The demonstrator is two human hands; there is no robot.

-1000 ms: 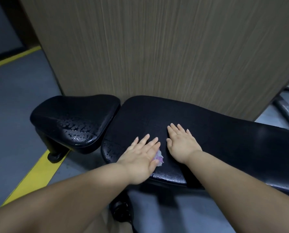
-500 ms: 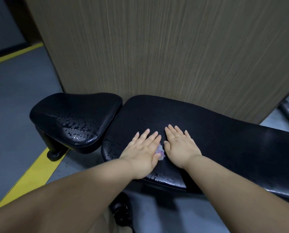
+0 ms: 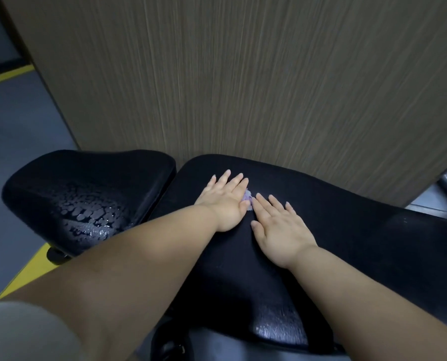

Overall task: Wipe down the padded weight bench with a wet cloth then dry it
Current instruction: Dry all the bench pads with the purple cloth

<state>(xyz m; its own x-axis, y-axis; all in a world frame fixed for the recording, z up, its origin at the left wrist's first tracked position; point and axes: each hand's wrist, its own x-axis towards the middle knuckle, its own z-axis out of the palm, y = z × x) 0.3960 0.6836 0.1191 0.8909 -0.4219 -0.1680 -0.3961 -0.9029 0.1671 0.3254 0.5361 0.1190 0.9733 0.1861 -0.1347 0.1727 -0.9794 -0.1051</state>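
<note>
A person leans over a padded weight bench, both bare forearms reaching out from the near side. A wet sheen (image 3: 279, 332) glints on the near edge of the back pad (image 3: 360, 246). The pad's long axis runs from the gap beside the seat pad (image 3: 87, 199) away to the right. The right hand (image 3: 279, 230) lies flat at mid-pad with its fingers straight, an unclenched grip holding nothing, and its fingertips sit just beside a small lilac cloth (image 3: 247, 200). The cloth is almost wholly hidden: it peeks out at the thumb side of the left hand (image 3: 225, 201), which presses it to the pad with a flat palm and straight fingers, a released grip rather than a clutch. The left hand is therefore nearer the cloth and appears to be driving it. The far edge of the pad lies close beyond the left fingertips, and a wood-grain wall panel (image 3: 243, 74) rises right behind it, so little room seems left for a forward stroke. The open run is to the right, along the length of the pad. To the left, across the gap, the seat pad carries beaded water that probably awaits wiping or drying.
</note>
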